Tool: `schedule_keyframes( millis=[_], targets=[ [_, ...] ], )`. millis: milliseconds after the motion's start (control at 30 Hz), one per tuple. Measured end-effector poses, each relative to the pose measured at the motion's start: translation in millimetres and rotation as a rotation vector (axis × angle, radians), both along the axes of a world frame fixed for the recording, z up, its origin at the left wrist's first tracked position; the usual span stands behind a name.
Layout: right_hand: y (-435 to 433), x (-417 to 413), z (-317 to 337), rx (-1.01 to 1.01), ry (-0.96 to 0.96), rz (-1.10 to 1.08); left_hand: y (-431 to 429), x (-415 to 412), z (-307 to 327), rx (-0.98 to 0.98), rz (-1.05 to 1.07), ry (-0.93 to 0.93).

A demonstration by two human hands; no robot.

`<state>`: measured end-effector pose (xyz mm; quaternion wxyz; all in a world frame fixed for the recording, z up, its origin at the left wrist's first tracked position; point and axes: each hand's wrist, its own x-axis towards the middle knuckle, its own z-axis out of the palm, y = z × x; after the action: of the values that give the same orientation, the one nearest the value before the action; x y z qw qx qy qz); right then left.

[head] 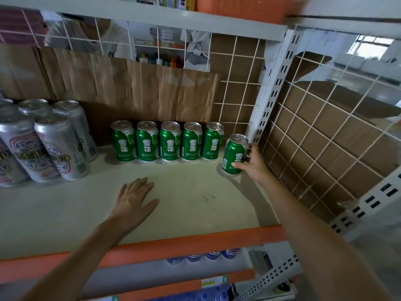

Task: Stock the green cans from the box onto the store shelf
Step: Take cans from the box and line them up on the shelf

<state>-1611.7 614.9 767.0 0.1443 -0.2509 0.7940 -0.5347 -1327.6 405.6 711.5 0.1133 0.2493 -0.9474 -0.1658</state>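
A tilted green can (234, 154) leans in the grip of the right hand (252, 165) at the right end of the shelf (195, 203), just beside the row of five green cans (168, 141) and near the white corner post (267, 101). I judge that a hasty release could topple it into its neighbour or against the post. Fingers and thumb wrap the can's lower side, though from my remote seat I cannot tell whether its base sits flat, while the left hand (134, 199) rests palm down on the shelf, fingers straight, holding nothing.

I log: green cans (170, 141), white characters "雪花"; price tag (182, 2), top of frame, ".38"; silver cans (58, 146), lettering illegible.
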Motion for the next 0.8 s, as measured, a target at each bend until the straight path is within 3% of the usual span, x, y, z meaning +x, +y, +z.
schedule_keyframes(
  millis=[800],
  targets=[
    [-33.7,-52.4,-0.7,0.03,0.008,0.025,-3.1,-0.2,-6.6,-0.01,0.025,0.004]
  ],
)
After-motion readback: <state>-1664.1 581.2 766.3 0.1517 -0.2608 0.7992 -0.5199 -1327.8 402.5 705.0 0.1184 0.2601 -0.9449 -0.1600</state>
